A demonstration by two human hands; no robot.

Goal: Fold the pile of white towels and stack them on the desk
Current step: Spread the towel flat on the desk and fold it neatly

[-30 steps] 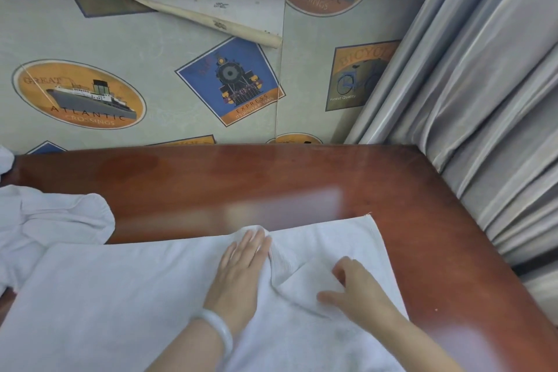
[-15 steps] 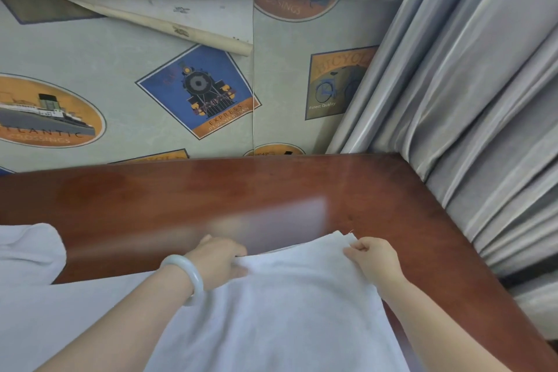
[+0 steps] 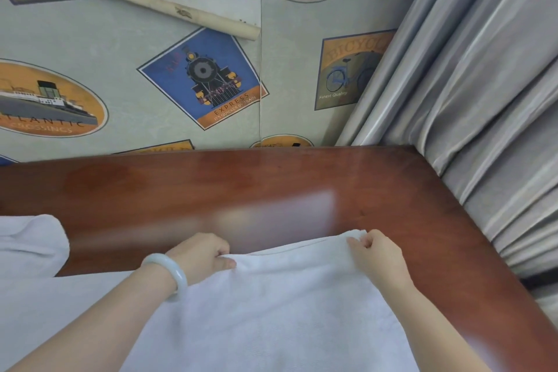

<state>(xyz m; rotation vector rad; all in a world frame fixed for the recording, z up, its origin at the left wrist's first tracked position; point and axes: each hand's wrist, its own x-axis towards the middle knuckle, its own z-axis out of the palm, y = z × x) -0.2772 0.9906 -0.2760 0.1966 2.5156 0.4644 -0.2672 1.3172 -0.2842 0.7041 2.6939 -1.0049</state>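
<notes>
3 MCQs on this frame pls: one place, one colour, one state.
1. Where does the curtain hang? A) left of the desk B) right of the desk C) on the desk
2. Desk colour? A) white B) red-brown C) black
3. The towel has its far edge: A) untouched B) pinched by one hand C) pinched by both hands

1 B: its folds fall along the desk's right side.
2 B: glossy red-brown wood.
3 C: left hand and right hand each pinch it.

Even light, glare on desk — edges bowed
</notes>
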